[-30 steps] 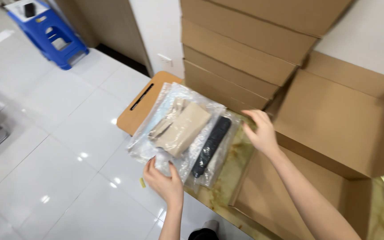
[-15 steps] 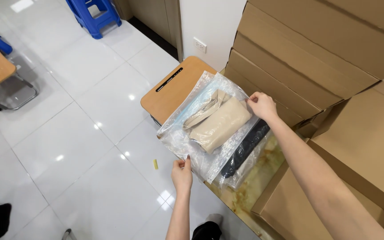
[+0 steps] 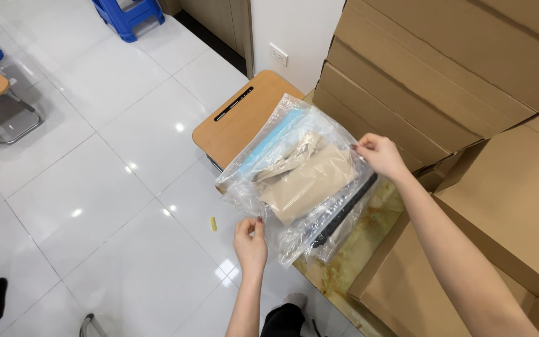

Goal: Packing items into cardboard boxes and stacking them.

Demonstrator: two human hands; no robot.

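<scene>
Clear plastic bags (image 3: 294, 181), crinkled and glossy, are stacked and held flat between both hands above the white tiled floor (image 3: 95, 187). The top one shows a folded beige cloth (image 3: 310, 184); a blue sheet (image 3: 269, 146) and a long black strip (image 3: 341, 212) show beneath. The left hand (image 3: 251, 240) pinches the near corner, fingers closed on the film; the right hand (image 3: 378, 156) grips the far edge. A wooden tablet chair (image 3: 238, 118) stands just behind, stacked cardboard boxes (image 3: 419, 81) to the right, a blue stool (image 3: 126, 15) far off. Since a second ago the view has swung right and the bags sit higher against the boxes.
</scene>
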